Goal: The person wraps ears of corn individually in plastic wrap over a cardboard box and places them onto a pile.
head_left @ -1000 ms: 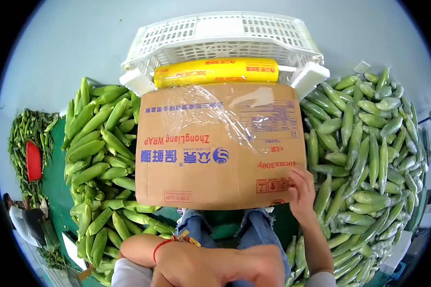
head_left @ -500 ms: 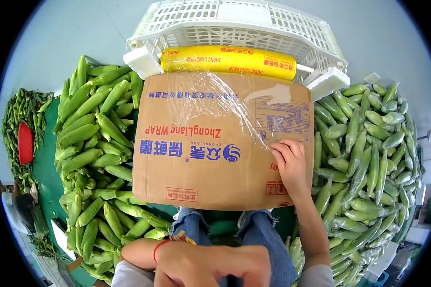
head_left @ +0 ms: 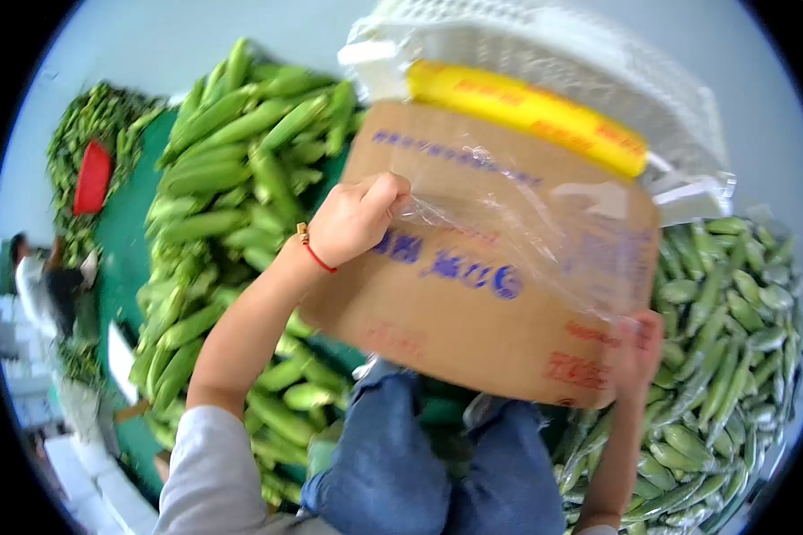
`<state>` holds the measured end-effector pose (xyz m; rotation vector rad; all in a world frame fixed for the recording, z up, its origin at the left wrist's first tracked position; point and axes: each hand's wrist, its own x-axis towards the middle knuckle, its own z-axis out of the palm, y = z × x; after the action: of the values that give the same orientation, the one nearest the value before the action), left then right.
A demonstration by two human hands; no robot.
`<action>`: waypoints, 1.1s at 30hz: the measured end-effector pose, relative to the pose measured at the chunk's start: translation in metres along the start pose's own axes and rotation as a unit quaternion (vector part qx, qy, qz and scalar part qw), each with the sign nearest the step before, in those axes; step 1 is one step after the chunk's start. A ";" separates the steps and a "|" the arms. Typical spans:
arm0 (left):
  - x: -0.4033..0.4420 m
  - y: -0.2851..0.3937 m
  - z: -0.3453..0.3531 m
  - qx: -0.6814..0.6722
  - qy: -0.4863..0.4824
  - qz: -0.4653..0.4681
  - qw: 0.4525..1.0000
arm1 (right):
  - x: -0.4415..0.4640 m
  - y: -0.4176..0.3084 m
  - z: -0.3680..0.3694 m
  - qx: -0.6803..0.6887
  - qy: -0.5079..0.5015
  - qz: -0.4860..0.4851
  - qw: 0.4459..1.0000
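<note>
My left hand [head_left: 359, 214], with a red string on its wrist, is closed on one edge of the clear plastic wrap [head_left: 500, 209] at the left side of the cardboard box [head_left: 455, 330]. My right hand [head_left: 635, 352], a little blurred, pinches the same film near the box's lower right corner. Between both hands the wrap stretches slantwise across the printed top. It comes off a yellow roll of wrap [head_left: 526, 116] at the box's far edge.
Unwrapped corn in green husks [head_left: 214, 192] is heaped on the left. Film-wrapped corn [head_left: 723, 330] is piled on the right. A white plastic crate [head_left: 562, 45] stands behind the roll. Far left are a red container [head_left: 92, 178] and another person [head_left: 40, 285].
My left hand has moved from near my lap up to the box's left side and taken hold of the film. My right hand has shifted toward the lower right corner. The view has turned.
</note>
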<state>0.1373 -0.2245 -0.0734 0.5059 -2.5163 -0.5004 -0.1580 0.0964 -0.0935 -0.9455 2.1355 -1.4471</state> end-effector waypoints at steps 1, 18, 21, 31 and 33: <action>-0.027 0.002 -0.017 -0.029 -0.027 0.004 0.999 | -0.008 0.004 -0.011 -0.022 -0.009 -0.020 1.000; -0.371 0.029 0.074 0.035 -0.412 -0.678 0.608 | -0.076 0.006 -0.004 -0.087 -0.188 0.072 0.976; -0.354 0.033 0.079 -0.047 -0.285 -0.734 0.615 | -0.076 0.007 -0.003 -0.085 -0.188 0.069 0.976; -0.264 0.021 -0.029 -0.427 0.486 -0.412 0.642 | -0.081 -0.016 0.007 -0.193 -0.143 0.071 0.968; -0.197 0.038 -0.056 -0.392 0.380 -0.365 0.754 | -0.083 -0.023 0.012 -0.217 -0.129 0.060 0.966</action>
<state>0.3155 -0.1179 -0.0934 1.0585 -1.0903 -1.2453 -0.0853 0.1430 -0.0809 -1.0631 2.3005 -0.7602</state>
